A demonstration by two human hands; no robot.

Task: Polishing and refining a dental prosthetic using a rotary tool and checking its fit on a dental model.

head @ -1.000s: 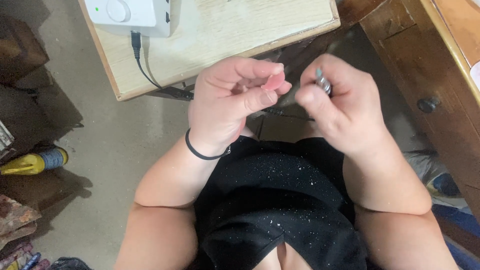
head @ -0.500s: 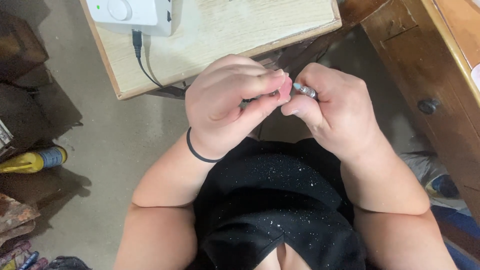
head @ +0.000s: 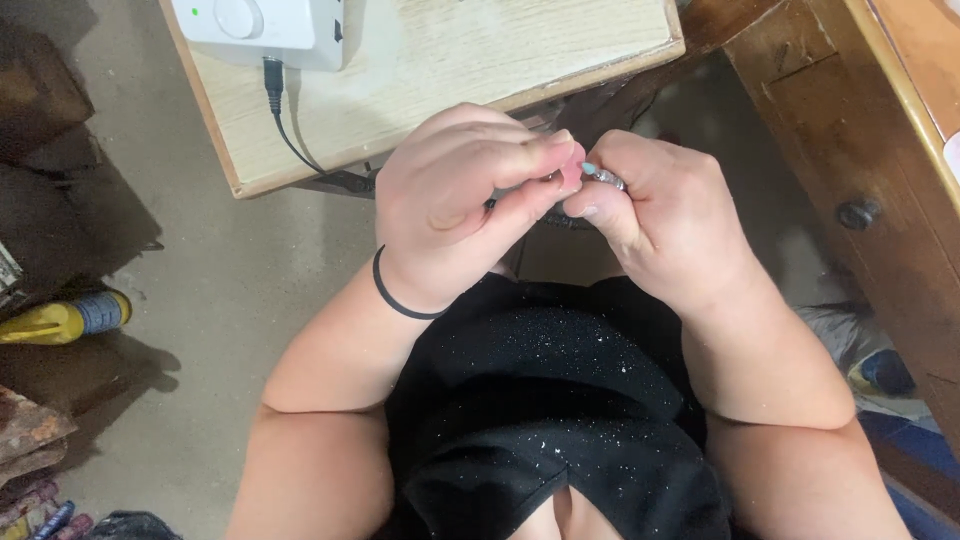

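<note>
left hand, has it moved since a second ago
Yes. The left hand has closed in toward the right hand, away from the white box on the table.

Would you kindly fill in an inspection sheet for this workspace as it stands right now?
Surface: pale wooden table, mostly bare; concrete floor below.
Job's things: slim metal tool gripped in the right hand; small pink piece pinched by the left hand. The tool's tip meets the piece.
Clutter: yellow bottle lying on the floor; white dust specks on the black apron.
Grippers: both hands closed, held together above the lap; black band on the left wrist.
Cables: black cable plugged into the white control box, running off the table edge.
Surroundings: brown wooden cabinet with a round knob.
</note>
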